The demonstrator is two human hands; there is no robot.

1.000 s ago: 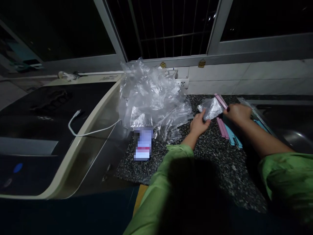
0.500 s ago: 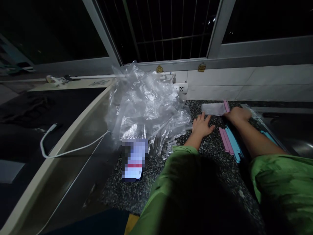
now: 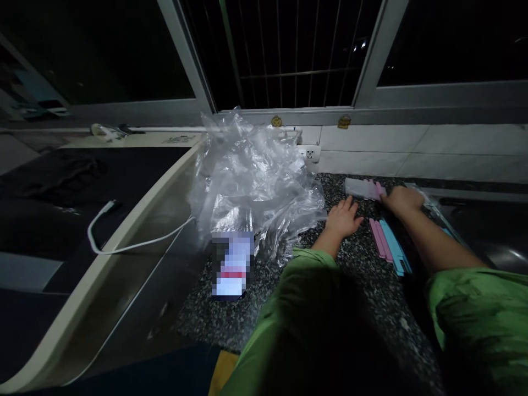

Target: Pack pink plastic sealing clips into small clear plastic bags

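Pink plastic shows at the right end of a small clear bag (image 3: 359, 188), which lies near the back of the speckled counter (image 3: 375, 300): that pink strip (image 3: 378, 188) is the piece your right hand (image 3: 399, 201) has pinched at its near end. Your left hand (image 3: 343, 219) is palm down with its fingers spread, just short of the bag and holding nothing; your two hands are apart. Between your forearms, two pink strips (image 3: 380, 240) lie side by side, with light-blue strips (image 3: 395, 248) right next to them. Beyond your right wrist, more blue shows beside a clear sheet near the dark metal surface (image 3: 490, 220).

To the left of your left hand spreads a big heap of crumpled clear bags (image 3: 259, 176), with a lit phone (image 3: 233, 269) at its front edge, its screen blurred out. Farther left, a white cable (image 3: 138, 248) runs across the cream-rimmed appliance (image 3: 78, 291). Behind the heap you have a wall socket (image 3: 310, 154) under the barred window (image 3: 289, 71).
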